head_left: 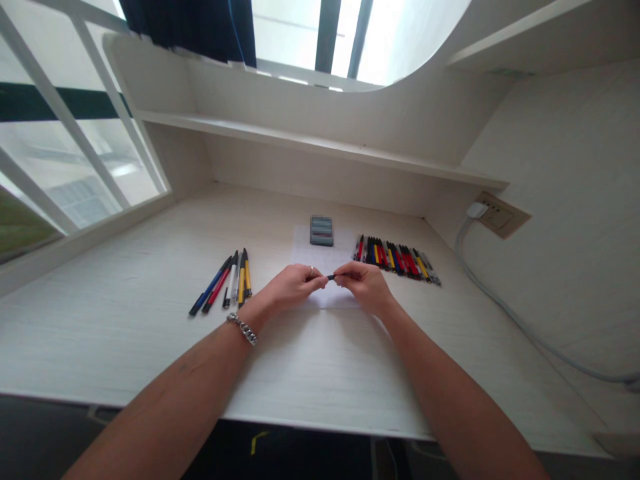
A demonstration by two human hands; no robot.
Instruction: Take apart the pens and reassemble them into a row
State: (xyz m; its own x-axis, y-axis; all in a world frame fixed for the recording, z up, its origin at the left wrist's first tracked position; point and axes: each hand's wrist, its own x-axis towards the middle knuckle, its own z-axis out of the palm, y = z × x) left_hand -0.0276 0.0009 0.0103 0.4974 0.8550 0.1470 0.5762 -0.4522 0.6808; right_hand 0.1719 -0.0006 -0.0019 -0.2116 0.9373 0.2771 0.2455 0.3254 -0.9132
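Observation:
My left hand (299, 283) and my right hand (365, 283) meet over a white sheet of paper (313, 255) in the middle of the desk. Both are closed in a pinch on a dark pen (331, 277). Only a short stretch of it shows between the fingertips; the fingers cover the rest. A silver chain bracelet (243, 329) is around the left wrist. Beyond the hands, a flat greyish-blue box (321, 230) lies on the paper's far part. Close to my right hand lies a row of several pens (395, 259) in black, red, yellow, blue and clear.
To the left of my hands lies a looser group of several pens (225, 283), blue, red, white and yellow. A shelf (300, 141) runs above the back of the white desk (125, 333). On the right wall, a white plug with a cable (493, 297) sits in a socket (503, 215).

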